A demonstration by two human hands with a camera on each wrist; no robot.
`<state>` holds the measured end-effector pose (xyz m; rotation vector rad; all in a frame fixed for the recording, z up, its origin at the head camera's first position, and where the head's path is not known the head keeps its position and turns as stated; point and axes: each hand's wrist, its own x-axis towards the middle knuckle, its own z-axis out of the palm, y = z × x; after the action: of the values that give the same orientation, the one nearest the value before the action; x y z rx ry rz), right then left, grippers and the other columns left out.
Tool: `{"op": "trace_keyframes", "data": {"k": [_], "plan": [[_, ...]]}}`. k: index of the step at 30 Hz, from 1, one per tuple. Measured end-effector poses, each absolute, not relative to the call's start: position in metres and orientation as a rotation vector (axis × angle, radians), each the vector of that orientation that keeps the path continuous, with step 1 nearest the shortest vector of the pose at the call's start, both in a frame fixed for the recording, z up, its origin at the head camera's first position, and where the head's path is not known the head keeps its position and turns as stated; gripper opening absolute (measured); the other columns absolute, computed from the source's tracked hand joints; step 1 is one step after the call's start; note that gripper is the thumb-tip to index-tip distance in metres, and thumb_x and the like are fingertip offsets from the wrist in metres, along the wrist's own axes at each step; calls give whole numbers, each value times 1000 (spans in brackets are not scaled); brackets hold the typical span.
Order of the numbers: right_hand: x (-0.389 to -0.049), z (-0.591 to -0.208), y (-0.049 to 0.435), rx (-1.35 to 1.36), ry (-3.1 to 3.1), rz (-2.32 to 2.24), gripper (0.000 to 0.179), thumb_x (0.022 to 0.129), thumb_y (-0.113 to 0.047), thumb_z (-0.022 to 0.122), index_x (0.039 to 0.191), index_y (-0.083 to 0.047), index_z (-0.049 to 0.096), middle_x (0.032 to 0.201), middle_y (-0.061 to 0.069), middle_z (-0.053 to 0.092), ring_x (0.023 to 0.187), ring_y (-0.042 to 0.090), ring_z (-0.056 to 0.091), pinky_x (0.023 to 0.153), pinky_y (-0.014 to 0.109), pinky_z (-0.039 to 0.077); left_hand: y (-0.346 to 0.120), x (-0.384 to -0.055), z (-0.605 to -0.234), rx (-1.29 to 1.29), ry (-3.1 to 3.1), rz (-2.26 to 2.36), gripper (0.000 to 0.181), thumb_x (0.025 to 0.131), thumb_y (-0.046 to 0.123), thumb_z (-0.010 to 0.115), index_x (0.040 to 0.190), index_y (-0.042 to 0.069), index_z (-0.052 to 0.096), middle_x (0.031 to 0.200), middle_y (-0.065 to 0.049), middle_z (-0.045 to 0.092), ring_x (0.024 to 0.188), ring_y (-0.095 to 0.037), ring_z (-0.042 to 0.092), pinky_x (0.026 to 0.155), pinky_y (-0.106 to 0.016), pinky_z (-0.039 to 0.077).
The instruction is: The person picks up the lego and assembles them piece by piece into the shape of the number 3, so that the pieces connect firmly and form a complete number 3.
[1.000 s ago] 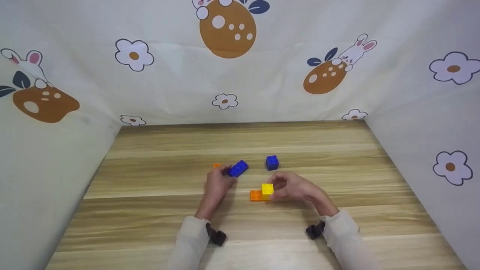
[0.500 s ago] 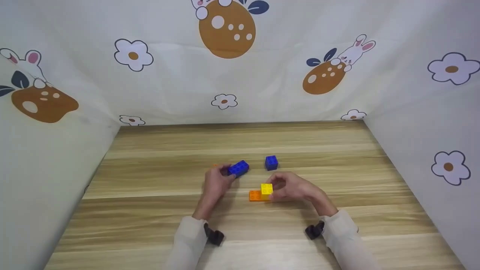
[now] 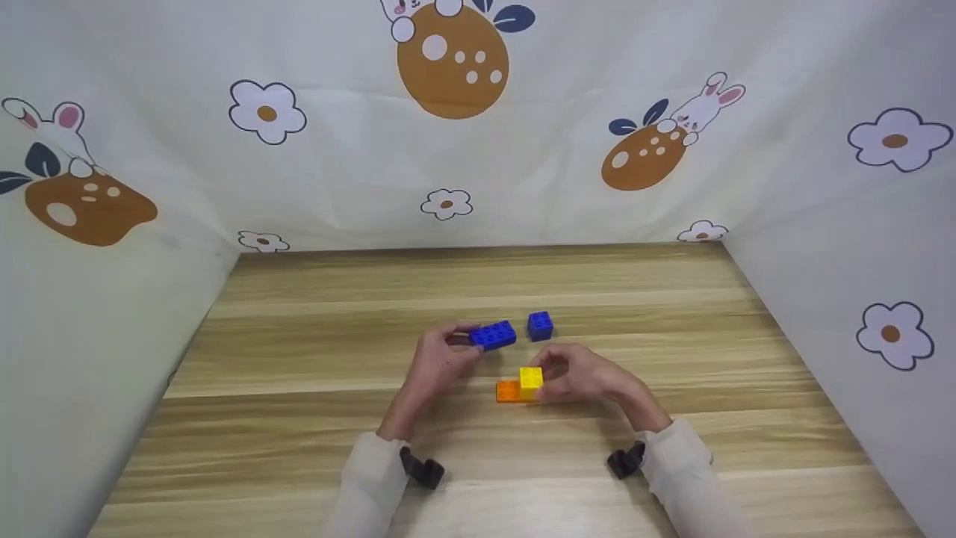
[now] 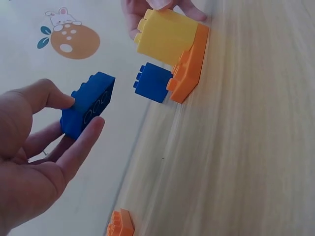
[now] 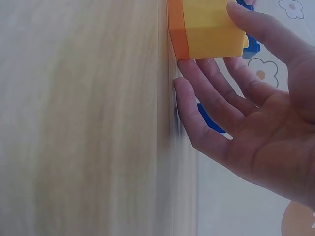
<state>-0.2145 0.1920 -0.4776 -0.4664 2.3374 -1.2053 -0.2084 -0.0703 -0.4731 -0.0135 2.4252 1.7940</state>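
Observation:
My left hand [image 3: 442,362] pinches a long blue building block [image 3: 493,335] between thumb and fingers; in the left wrist view this blue block [image 4: 88,104] is held up off the table, its hollow underside partly showing. My right hand [image 3: 586,373] grips a yellow block [image 3: 531,381], thumb on one side and fingers on the other. That yellow block [image 4: 170,37] sits on one end of a flat orange block [image 3: 508,391], whose other studs are bare. A smaller blue block [image 3: 540,326] stands on the table just beyond the right hand.
Another orange block [image 4: 120,223] lies on the table at the bottom of the left wrist view; the left hand hides it in the head view. Patterned cloth walls [image 3: 343,172] enclose the wooden table [image 3: 299,448] at the back and both sides.
My left hand has moved a little to the right with the long blue block, turning it more crosswise. The right hand stays on the yellow block.

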Motion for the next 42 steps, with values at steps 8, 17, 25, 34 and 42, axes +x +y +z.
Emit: {"op": "trace_keyframes", "data": {"k": [8, 17, 25, 34, 42], "plan": [[-214, -478, 192, -464, 2329, -1219, 41, 81, -19, 83, 116, -7, 65, 117, 11, 69, 110, 27, 64, 102, 48, 51, -74, -205, -475, 209, 2315, 1805, 37, 87, 16, 74, 124, 16, 70, 128, -9, 66, 113, -23, 65, 93, -35, 57], [-214, -479, 193, -492, 2299, -1266, 42, 79, -17, 84, 113, -4, 63, 117, 14, 69, 110, 27, 64, 101, 47, 52, -75, -205, -481, 395, 2224, 1654, 38, 87, 15, 73, 125, 20, 70, 128, -5, 68, 116, -22, 64, 101, -39, 53], [-214, -479, 192, -455, 2297, -1247, 44, 78, -19, 85, 114, -7, 63, 114, 10, 69, 105, 23, 64, 98, 43, 53, -73, -203, -484, 372, 2187, 1632, 40, 86, 14, 73, 125, 18, 69, 127, -6, 68, 114, -22, 64, 93, -35, 56], [-215, -479, 192, -448, 2297, -1250, 46, 78, -18, 85, 115, -6, 61, 114, 10, 68, 103, 22, 62, 97, 40, 52, -69, -203, -487, 406, 2128, 1643, 44, 84, 11, 70, 127, 17, 68, 123, -10, 70, 102, -22, 67, 82, -39, 61], [-213, -478, 193, -477, 2303, -1264, 44, 77, -15, 85, 114, -4, 62, 113, 12, 69, 102, 22, 63, 98, 42, 51, -67, -202, -488, 396, 2149, 1638, 41, 87, 22, 77, 127, 16, 68, 118, -11, 71, 95, -18, 68, 76, -37, 61]]}}
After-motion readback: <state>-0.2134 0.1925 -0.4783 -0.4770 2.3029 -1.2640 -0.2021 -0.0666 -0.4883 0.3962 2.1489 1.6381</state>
